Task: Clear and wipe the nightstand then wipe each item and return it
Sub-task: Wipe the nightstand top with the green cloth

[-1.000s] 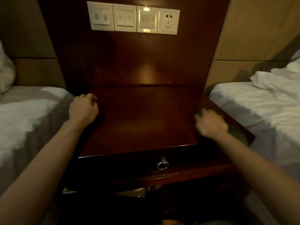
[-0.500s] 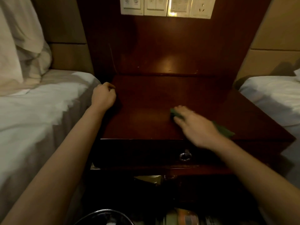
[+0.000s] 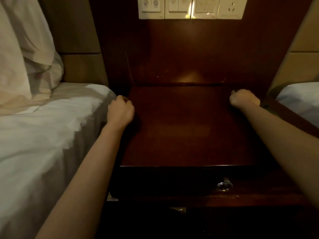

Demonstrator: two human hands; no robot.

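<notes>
Dark reddish wood forms the nightstand (image 3: 186, 128), its top bare between two beds. The left hand (image 3: 120, 111) rests curled into a loose fist at the left edge. The right hand (image 3: 244, 100), fingers pressed together, sits at the far right corner on a barely visible green cloth (image 3: 264, 105).

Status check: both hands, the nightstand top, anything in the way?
Left hand fisted at the nightstand top's left edge, grip contents not visible. Right hand closed at the back right corner; cloth barely visible. Top bare, no obstructions.
</notes>
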